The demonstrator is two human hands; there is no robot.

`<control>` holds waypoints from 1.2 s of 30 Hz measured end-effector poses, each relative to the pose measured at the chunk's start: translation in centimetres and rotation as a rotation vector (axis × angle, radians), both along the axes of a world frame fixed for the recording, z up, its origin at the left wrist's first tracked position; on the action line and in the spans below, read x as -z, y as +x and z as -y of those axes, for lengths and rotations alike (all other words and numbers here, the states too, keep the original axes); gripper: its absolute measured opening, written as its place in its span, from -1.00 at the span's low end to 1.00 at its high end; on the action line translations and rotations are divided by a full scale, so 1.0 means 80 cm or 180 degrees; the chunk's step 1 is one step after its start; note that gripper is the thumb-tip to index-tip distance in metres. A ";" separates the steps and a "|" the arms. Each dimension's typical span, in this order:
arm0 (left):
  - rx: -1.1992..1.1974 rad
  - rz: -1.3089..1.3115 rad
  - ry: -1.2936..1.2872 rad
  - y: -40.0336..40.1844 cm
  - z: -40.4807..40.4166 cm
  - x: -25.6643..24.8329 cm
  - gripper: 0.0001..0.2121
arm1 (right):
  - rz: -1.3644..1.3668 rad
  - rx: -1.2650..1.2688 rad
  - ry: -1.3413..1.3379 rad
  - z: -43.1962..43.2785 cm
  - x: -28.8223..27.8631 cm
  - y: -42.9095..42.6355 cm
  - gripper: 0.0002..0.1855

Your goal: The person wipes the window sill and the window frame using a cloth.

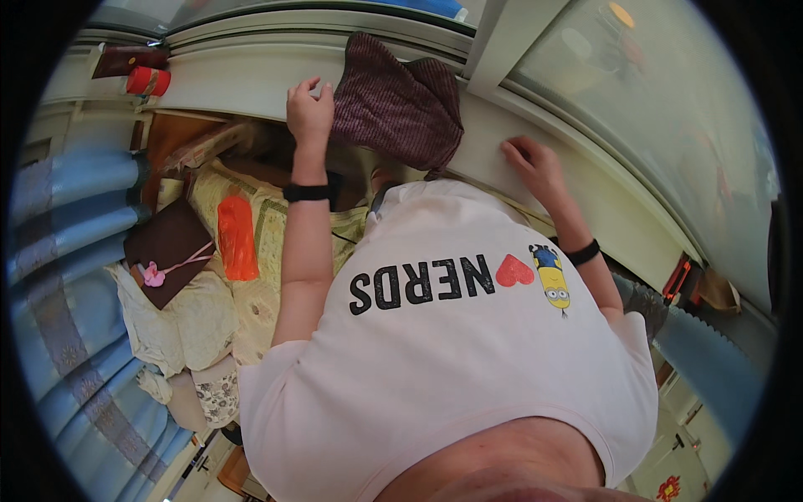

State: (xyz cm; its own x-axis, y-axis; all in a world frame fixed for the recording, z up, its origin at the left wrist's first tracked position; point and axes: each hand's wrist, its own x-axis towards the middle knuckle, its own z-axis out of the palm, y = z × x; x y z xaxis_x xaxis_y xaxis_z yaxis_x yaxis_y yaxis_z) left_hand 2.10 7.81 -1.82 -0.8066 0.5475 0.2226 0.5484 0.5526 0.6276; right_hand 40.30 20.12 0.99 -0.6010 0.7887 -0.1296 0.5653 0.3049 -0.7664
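A dark maroon ribbed cloth (pixel 398 103) lies rumpled on the white window sill (pixel 251 78), its lower part hanging over the front edge. Just left of the cloth is my left hand (pixel 311 112), fingers loosely bent and apart with nothing seen in them; whether its thumb side touches the cloth is unclear. My right hand (pixel 533 164) is over the sill to the right of the cloth, separate from it. Its fingers are curled, with a gap between thumb and fingers, and no object shows in it. A black band is on each wrist.
A red cylindrical container (pixel 148 81) and a dark red case (pixel 128 61) are at the sill's left end. Below left are an orange-red plastic item (pixel 238 238), a dark brown item with a pink flower (pixel 169 254) and pale cloths (pixel 204 320). Blue curtains (pixel 75 263) hang far left; window frames border the sill.
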 end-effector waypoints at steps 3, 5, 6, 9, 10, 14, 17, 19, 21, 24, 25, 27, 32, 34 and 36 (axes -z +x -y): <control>0.0444 -0.0042 -0.0638 -0.022 -0.013 -0.011 -0.69 | -0.0113 0.0144 -0.0394 0.003 0.014 -0.054 -0.62; 0.0775 0.0052 -0.0986 -0.024 -0.015 -0.011 -0.69 | 0.0238 0.0067 -0.0358 0.011 -0.006 -0.093 -0.61; 0.1037 0.0326 -0.1174 -0.026 -0.020 -0.012 -0.67 | 0.0539 -0.0029 -0.0302 0.013 -0.015 -0.107 -0.59; 0.1401 0.0450 -0.1074 -0.048 -0.020 -0.001 -0.66 | 0.0529 -0.0217 -0.0104 0.017 -0.006 -0.117 -0.62; 0.1465 0.1277 -0.0779 -0.055 -0.017 -0.008 -0.66 | 0.0551 -0.0177 -0.0087 0.017 -0.006 -0.117 -0.62; 0.1586 0.2018 -0.0169 -0.083 -0.020 -0.017 -0.65 | -0.0491 0.0656 -0.1478 0.027 -0.025 -0.131 -0.73; 0.1866 0.1428 -0.1292 -0.062 -0.028 -0.027 -0.63 | -0.1063 0.0954 -0.2015 0.037 -0.049 -0.153 -0.78; 0.2146 0.0382 -0.1905 -0.041 -0.027 -0.045 -0.65 | -0.1357 0.1091 -0.2204 0.040 -0.052 -0.159 -0.80; 0.2311 0.0432 -0.1349 -0.049 -0.022 -0.033 -0.65 | -0.2002 0.1043 -0.2560 0.038 -0.046 -0.157 -0.84; 0.1789 0.2586 -0.0059 -0.091 -0.021 -0.029 -0.68 | -0.2032 0.1232 -0.2399 0.032 -0.061 -0.159 -0.88; 0.1840 0.2943 0.0489 -0.110 -0.020 -0.040 -0.72 | -0.1997 0.1249 -0.2417 0.029 -0.069 -0.162 -0.88; 0.2306 0.2767 0.1527 -0.137 -0.027 -0.078 -0.83 | -0.2772 0.1366 -0.1714 0.021 -0.095 -0.176 -0.86; 0.2205 0.2829 0.2534 -0.160 0.008 -0.184 -0.84 | -0.2915 0.0721 -0.0601 0.038 -0.149 -0.208 -0.75; 0.1845 0.3002 0.2297 -0.179 0.026 -0.170 -0.80 | -0.2768 0.0572 -0.0342 0.047 -0.141 -0.214 -0.68; 0.1654 0.2838 0.1801 -0.181 0.038 -0.131 -0.81 | -0.2290 0.0517 -0.0882 0.062 -0.104 -0.211 -0.57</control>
